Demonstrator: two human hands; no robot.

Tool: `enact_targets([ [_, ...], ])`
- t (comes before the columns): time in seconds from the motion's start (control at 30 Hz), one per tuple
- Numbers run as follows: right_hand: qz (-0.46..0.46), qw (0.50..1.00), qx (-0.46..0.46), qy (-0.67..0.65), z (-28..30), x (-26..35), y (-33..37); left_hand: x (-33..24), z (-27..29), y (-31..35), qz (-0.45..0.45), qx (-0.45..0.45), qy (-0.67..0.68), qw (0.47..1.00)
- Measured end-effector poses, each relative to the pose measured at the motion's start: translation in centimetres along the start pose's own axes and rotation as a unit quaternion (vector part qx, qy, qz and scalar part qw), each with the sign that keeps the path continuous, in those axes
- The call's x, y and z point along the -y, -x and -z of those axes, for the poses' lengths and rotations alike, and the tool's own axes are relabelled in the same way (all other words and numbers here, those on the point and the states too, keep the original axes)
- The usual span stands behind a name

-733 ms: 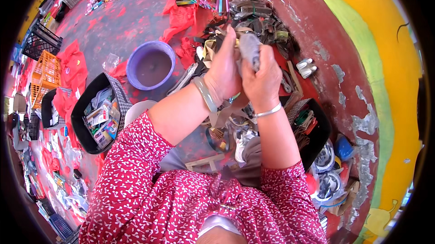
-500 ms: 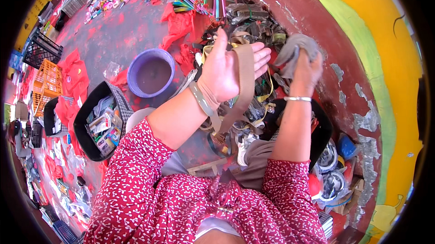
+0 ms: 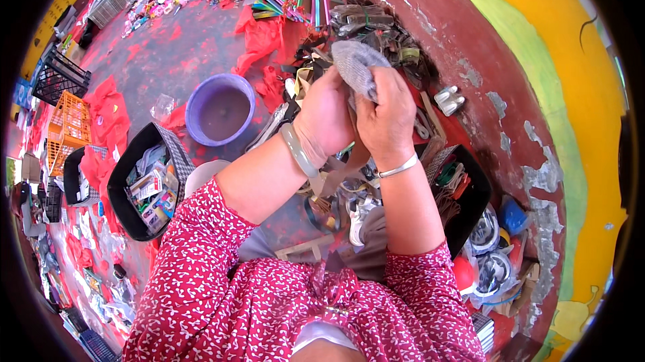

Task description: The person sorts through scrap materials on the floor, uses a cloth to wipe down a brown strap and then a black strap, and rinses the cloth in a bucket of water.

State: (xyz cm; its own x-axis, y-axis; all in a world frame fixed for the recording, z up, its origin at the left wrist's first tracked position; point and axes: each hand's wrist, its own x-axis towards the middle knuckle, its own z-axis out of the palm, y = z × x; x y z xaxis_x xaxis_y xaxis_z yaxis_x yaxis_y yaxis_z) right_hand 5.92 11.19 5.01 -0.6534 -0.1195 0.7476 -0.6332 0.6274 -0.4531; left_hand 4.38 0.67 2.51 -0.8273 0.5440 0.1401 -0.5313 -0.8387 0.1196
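In front of my chest my two hands are together. My right hand is closed on a grey knitted cloth, which is bunched up over the fingers of my left hand. A tan webbing strap runs through my left hand and hangs down between my wrists. Most of my left fingers are hidden behind the cloth and the right hand. Below and beyond the hands lies a heap of straps and belts, partly covered by them.
A purple basin of murky water stands at the left. Beside it is a black box of small packets. At the right are another black box with cords in it and a peeling red wall. Orange crates stand farther left.
My right hand has brought the grey cloth leftward from near the wall onto my left hand. The left hand, held out flat with the strap across its palm before, is now partly covered.
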Motion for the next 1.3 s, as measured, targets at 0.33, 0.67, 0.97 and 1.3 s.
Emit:
enact_targets([
  [0.33, -0.046, 0.999, 0.007, 0.026, -0.7, 0.1, 1.0, 0.5, -1.3, 0.1, -0.021, -0.129, -0.075, 0.989],
  [0.67, -0.049, 0.998, -0.006, 0.037, -0.5, -1.0, 0.9, 1.2, -1.4, 0.1, -0.021, -0.144, -0.067, 0.987],
  [0.97, -0.064, 0.998, 0.018, 0.019, -0.5, -0.3, 1.1, 0.8, -2.2, 0.4, -0.035, -0.168, -0.114, 0.979],
  [1.3, -0.071, 0.997, -0.008, 0.032, -0.8, -1.0, 1.0, 0.9, -0.3, 0.2, -0.008, -0.134, -0.070, 0.989],
])
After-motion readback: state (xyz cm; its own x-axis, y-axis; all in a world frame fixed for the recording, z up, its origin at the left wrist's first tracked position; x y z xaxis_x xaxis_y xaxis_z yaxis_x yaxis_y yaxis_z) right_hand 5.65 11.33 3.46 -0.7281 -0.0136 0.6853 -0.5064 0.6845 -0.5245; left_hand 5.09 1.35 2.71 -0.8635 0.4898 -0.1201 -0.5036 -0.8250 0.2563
